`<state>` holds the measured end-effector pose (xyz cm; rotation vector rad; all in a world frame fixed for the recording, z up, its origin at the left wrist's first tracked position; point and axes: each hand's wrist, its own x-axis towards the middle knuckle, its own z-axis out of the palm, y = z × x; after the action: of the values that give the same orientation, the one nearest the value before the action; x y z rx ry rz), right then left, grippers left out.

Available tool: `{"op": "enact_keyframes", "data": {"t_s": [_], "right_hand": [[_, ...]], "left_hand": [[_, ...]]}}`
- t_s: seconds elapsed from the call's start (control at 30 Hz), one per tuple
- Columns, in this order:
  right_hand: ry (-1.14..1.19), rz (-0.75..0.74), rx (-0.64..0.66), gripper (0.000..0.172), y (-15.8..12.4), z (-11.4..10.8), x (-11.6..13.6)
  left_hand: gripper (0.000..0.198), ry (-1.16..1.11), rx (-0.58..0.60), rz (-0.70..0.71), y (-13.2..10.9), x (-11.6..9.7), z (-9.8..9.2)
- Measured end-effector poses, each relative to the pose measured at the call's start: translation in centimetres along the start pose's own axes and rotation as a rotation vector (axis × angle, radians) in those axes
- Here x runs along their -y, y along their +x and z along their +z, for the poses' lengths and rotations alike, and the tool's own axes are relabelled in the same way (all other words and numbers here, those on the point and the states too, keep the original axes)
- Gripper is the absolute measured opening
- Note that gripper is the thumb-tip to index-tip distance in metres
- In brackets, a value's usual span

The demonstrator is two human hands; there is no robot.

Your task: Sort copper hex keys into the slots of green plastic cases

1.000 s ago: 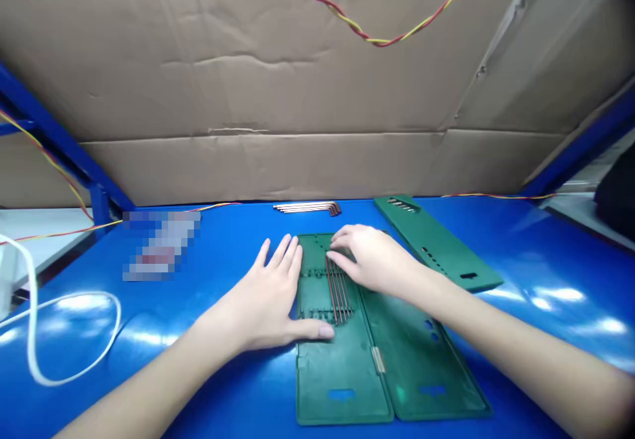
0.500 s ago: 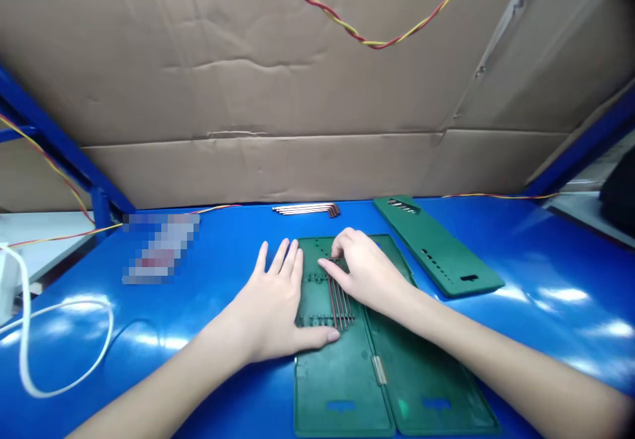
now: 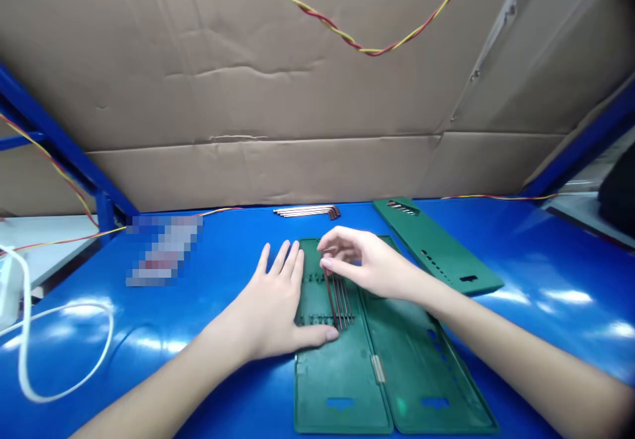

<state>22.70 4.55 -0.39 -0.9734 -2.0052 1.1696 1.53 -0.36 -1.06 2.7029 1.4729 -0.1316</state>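
Green case (image 3: 342,376), hex key (image 3: 330,297) pinched
Left hand (image 3: 272,310) splays wide at the case's nine o'clock edge, seemingly bracing it; right hand (image 3: 370,258) pinches the key, three o'clock from the left.

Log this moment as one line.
left hand: thumb on open green plastic case | right hand: pinching slim reddish-brown metal key | beyond: L-shaped metal keys
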Motion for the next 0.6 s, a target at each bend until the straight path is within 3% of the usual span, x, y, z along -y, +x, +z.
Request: {"op": "enact_keyframes", "data": {"t_s": [0.13, 0.37, 0.47, 0.6], "right_hand": [[0.133, 0.005, 0.002, 0.022, 0.6, -1.3, -0.3], [0.205, 0.134, -0.386, 0.039, 1.7, -4.1, -2.3], [0.082, 0.116, -0.392, 0.03, 2.0, -4.4, -3.6], [-0.311, -0.016, -0.311, 0.004, 2.8, -4.4, -4.3]], "left_hand": [[0.124, -0.001, -0.018, -0.003, -0.1, 0.1, 0.2], [0.128, -0.002, 0.049, -0.016, -0.3, 0.2, -0.3], [0.128, -0.006, 0.067, -0.024, -0.3, 0.1, -0.5], [0.129, -0.015, 0.051, -0.018, -0.2, 0.2, -0.3]]}}
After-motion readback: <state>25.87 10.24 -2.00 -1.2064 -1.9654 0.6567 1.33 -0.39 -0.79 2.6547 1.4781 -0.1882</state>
